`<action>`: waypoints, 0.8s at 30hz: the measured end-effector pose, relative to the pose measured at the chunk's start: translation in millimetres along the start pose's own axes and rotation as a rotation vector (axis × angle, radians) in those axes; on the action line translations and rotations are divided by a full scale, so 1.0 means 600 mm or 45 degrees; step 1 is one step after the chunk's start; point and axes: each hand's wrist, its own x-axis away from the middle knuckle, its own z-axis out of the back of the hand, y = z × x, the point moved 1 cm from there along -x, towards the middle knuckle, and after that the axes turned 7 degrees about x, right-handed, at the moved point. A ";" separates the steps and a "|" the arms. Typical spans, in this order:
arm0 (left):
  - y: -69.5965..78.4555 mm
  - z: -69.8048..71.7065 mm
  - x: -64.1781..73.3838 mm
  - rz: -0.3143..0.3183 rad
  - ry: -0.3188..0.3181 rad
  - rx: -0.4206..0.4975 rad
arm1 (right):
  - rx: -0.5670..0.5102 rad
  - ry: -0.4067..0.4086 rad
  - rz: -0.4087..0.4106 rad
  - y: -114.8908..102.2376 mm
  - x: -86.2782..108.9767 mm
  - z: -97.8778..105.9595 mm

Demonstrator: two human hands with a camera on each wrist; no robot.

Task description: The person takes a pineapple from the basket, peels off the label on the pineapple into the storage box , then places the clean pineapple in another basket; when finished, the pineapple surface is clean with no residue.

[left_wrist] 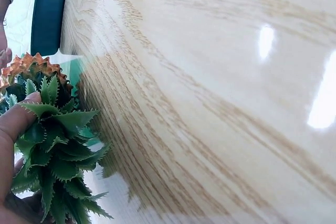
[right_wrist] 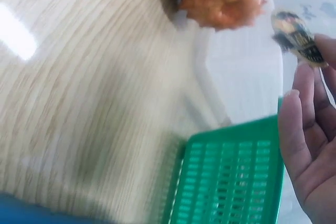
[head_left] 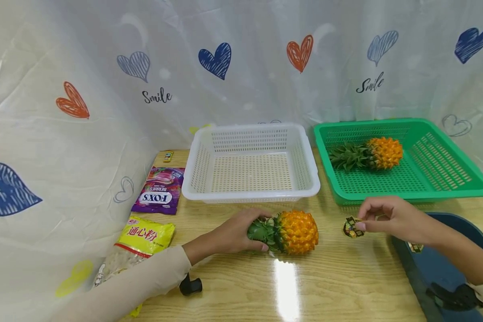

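Note:
My left hand grips the leafy green crown of a small orange pineapple lying on its side on the wooden table. In the left wrist view the thumb presses on the spiky leaves, which hide most of the other fingers. My right hand pinches a small flat black-and-gold packet between thumb and fingers, just in front of the green basket. The right wrist view shows this packet at the fingertips; its kind is too blurred to tell. Another pineapple lies inside the green basket.
A white basket stands at the back middle. Along the left lie a purple Fox's candy bag, a yellow-topped pasta bag and a tiny yellow packet. A dark blue bin at the right holds another small packet.

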 end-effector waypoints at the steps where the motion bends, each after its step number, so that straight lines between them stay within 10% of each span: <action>1: 0.000 0.000 0.000 0.001 -0.001 0.001 | -0.015 -0.022 0.004 0.004 0.006 0.003; 8: -0.002 -0.001 -0.001 -0.010 0.002 -0.011 | -0.044 -0.095 -0.045 0.027 0.052 0.021; 24: -0.002 -0.004 -0.001 -0.001 0.004 -0.002 | 0.157 0.164 -0.314 0.108 0.163 0.058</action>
